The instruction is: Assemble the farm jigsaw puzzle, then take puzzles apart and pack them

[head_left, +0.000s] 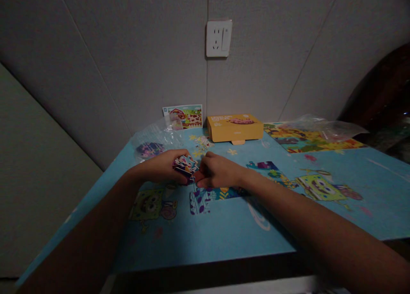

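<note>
My left hand (pixel 165 168) is closed around a small stack of jigsaw puzzle pieces (pixel 185 165), purple and multicoloured with pale edges. Against the stack's right side, my right hand (pixel 219 171) has its fingers curled and pinched; what lies between the fingertips is mostly hidden. Beneath the hands, a joined section of jigsaw puzzle (pixel 201 201) in purple, white and teal lies on the table. More joined pieces (pixel 272 172) extend to the right, partly covered by my right hand and forearm.
A blue cartoon-print cover (pixel 230 238) lies over the table. At the back stand a yellow box (pixel 237 129) and a farm picture card (pixel 188 116). Clear plastic bag (pixel 156 136) with puzzle pieces sits at left. An orange puzzle (pixel 307 140) lies back right under clear plastic (pixel 336 129).
</note>
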The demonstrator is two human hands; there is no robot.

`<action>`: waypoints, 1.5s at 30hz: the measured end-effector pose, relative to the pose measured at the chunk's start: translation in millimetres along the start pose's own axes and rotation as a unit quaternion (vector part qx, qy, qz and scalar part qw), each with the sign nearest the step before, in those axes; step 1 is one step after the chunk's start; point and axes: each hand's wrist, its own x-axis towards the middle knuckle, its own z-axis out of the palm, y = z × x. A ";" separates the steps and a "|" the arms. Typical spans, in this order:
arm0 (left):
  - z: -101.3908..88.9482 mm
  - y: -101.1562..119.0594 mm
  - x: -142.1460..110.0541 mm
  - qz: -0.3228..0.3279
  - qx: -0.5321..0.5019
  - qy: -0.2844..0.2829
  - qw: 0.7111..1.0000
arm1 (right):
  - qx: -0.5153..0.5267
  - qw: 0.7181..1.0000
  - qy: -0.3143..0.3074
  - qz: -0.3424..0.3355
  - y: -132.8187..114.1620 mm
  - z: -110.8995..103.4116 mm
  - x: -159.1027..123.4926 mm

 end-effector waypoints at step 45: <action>-4.2 -4.5 -1.0 0.007 -0.090 0.126 0.988 | 0.122 0.978 0.166 0.023 -17.6 17.9 6.0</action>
